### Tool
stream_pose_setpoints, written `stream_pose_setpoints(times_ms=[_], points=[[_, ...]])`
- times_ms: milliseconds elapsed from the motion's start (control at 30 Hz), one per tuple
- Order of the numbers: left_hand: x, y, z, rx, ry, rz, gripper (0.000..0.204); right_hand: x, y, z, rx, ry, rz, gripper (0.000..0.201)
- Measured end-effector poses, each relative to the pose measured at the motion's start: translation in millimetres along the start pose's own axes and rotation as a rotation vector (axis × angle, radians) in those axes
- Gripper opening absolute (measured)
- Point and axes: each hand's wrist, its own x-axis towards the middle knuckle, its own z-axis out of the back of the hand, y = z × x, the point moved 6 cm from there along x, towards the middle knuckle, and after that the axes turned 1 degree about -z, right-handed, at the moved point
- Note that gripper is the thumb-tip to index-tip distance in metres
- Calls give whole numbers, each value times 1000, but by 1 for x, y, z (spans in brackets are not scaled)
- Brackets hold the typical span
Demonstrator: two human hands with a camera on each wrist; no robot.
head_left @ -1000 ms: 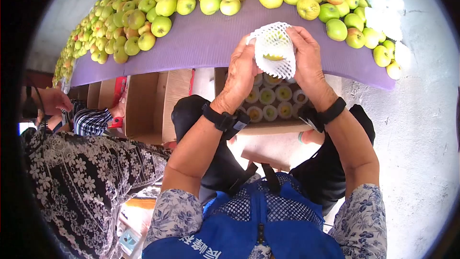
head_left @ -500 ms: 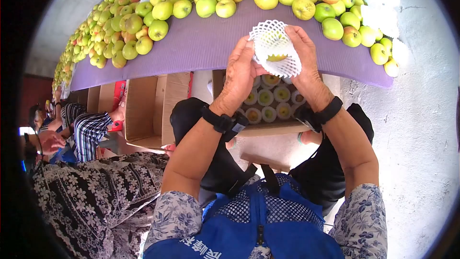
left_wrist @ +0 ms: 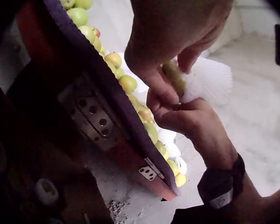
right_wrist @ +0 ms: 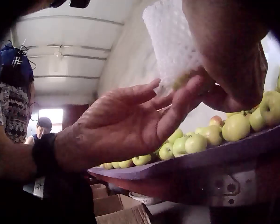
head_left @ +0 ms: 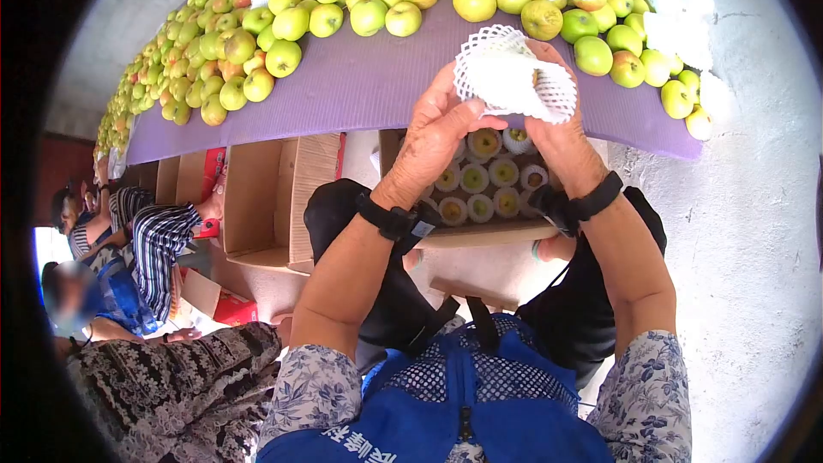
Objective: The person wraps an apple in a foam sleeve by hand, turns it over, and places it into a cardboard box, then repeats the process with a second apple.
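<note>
Between both hands, above the near edge of the purple-covered table, is a white foam net sleeve (head_left: 501, 81) with an apple inside. In the head view the sleeve hides nearly all of the fruit; a yellow-green side of the apple (left_wrist: 174, 78) shows between the fingers in the left wrist view. My left hand (head_left: 439, 124) grips the sleeved apple from the left, its thumb lying along the net's lower edge. On the other side, my right hand (head_left: 555, 133) holds it with fingers curled behind the net, partly hidden by it.
Loose apples (head_left: 244, 43) are heaped along the purple table cover (head_left: 377, 73). More foam nets (head_left: 677, 17) lie at the right. Below, a carton (head_left: 480, 234) holds rows of netted apples, beside an open cardboard box (head_left: 257, 197). Another person's patterned clothing (head_left: 180, 386) is close at left.
The foam net has turned from upright to lying sideways, its flared end now toward the right, covering the apple's visible face. Both hands shifted slightly with it. The person at left moved lower.
</note>
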Motion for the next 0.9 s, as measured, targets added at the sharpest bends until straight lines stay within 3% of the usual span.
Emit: stream_pose_setpoints(times_ms=[100, 233, 333, 400, 633, 767, 833, 900], points=[[2, 2, 7, 244, 15, -5, 61, 1, -1, 2, 2, 19, -8, 15], [0, 2, 4, 109, -51, -69, 74, 1, -8, 6, -20, -13, -60, 13], [-2, -1, 5, 210, -94, -111, 84, 2, -10, 8, -16, -59, -10, 13], [-1, 4, 3, 347, -67, -44, 89, 2, -9, 10, -61, -28, -35, 15], [4, 3, 8, 455, -41, -110, 87, 3, -12, 8, -333, -10, -5, 18], [5, -1, 10, 275, -77, -64, 78, 7, -2, 3, -432, 19, 51, 18], [5, -3, 12, 270, -96, -48, 75, 4, -3, 2, -489, 57, -154, 22], [5, -7, 15, 317, -139, -107, 74, 1, -1, -1, -488, 75, -211, 24]])
